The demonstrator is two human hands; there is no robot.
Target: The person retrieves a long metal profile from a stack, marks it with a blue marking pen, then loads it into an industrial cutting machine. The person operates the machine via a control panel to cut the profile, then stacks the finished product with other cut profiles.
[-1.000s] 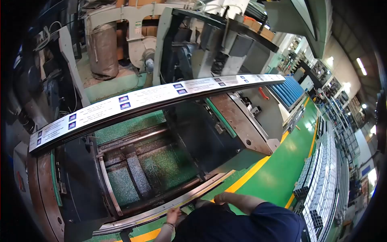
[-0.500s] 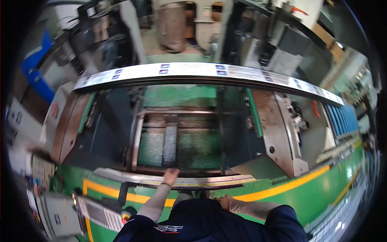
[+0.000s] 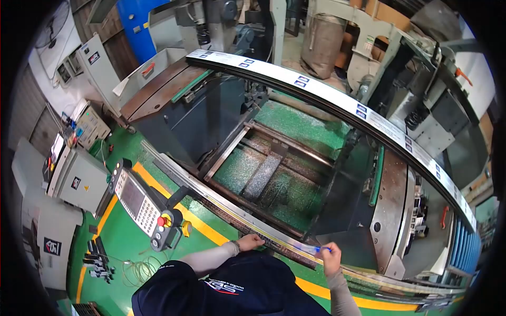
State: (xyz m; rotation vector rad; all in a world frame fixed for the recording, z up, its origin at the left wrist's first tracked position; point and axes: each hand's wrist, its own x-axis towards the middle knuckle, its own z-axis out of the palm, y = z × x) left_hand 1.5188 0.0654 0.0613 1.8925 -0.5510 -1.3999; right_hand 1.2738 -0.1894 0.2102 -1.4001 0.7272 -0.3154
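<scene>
My right hand (image 3: pixel 331 257) is closed around a slim blue pen-like object (image 3: pixel 316 248); its exact kind is too small to tell. It is held over the long metal rail (image 3: pixel 221 206) at the front of the machine. My left hand (image 3: pixel 250 242) rests at the near edge of this rail, left of my right hand, with its fingers curled together. Whatever those fingers hold, if anything, is hidden. Along the rail beside both hands runs a thin yellow strip.
A control panel (image 3: pixel 138 199) with a red knob stands left of me. Beyond the rail lies an open machine frame (image 3: pixel 263 174) over green floor. A long white-topped beam (image 3: pixel 327 94) spans the far side. A cable coil (image 3: pixel 139 271) lies on the floor.
The view has turned, bringing the control panel fully into sight. My right hand has moved from beside my body out to the rail, now with the blue object. My left hand stays near the rail.
</scene>
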